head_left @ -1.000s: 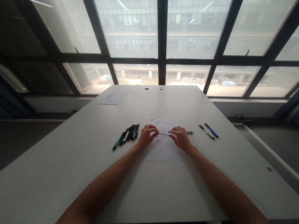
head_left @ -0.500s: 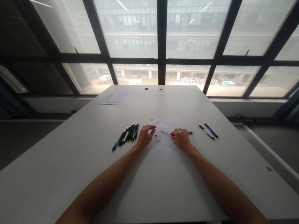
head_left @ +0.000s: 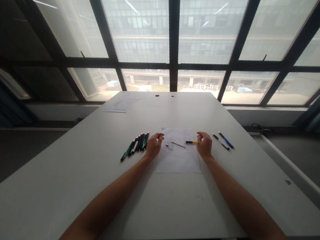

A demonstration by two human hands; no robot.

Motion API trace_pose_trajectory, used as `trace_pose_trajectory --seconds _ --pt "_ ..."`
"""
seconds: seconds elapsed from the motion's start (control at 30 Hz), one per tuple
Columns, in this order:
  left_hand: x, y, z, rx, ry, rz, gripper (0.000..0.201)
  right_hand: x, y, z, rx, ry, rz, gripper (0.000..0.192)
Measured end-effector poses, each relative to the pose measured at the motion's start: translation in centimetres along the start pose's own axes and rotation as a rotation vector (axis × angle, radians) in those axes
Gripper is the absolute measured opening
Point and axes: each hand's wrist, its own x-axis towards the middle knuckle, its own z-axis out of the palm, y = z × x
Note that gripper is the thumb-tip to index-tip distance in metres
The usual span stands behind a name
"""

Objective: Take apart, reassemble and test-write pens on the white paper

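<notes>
A white sheet of paper (head_left: 178, 160) lies on the grey table (head_left: 84, 173) in front of me. On it rest a thin dark refill (head_left: 178, 144) and a tiny metal piece (head_left: 167, 145). My right hand (head_left: 205, 145) is at the sheet's far right corner, its fingers closed on the end of a yellow pen barrel (head_left: 191, 142). My left hand (head_left: 155, 144) sits at the sheet's left edge with fingers curled, holding nothing that I can make out. A row of several dark pens (head_left: 137, 143) lies just left of that hand.
Two pens, one black-and-white (head_left: 220, 141) and one blue (head_left: 226, 139), lie right of my right hand. Loose papers (head_left: 124, 102) sit at the table's far left corner. Large windows with dark frames (head_left: 172, 36) stand beyond the table.
The thin refill, held between both hands a second ago, now lies on the paper. My right hand has moved right to the yellow pen barrel. My left hand drew back slightly.
</notes>
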Motion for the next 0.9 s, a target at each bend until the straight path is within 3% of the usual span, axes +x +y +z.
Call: trace_pose_trajectory --seconds 0.23,0.47,0.9 --pt "-0.03 0.39 -0.14 0.004 -0.008 -0.008 0.024 -0.39 -0.83 0.22 0.039 -0.043 -0.015 0.027" --pt "-0.08 0.46 -0.16 -0.001 -0.007 -0.008 0.025 -0.31 -0.09 0.78 0.103 0.017 -0.049 0.022" --pt "0.00 0.21 0.04 -0.009 -0.017 0.011 0.022 -0.42 -0.13 0.81 0.125 0.002 -0.064 0.022"
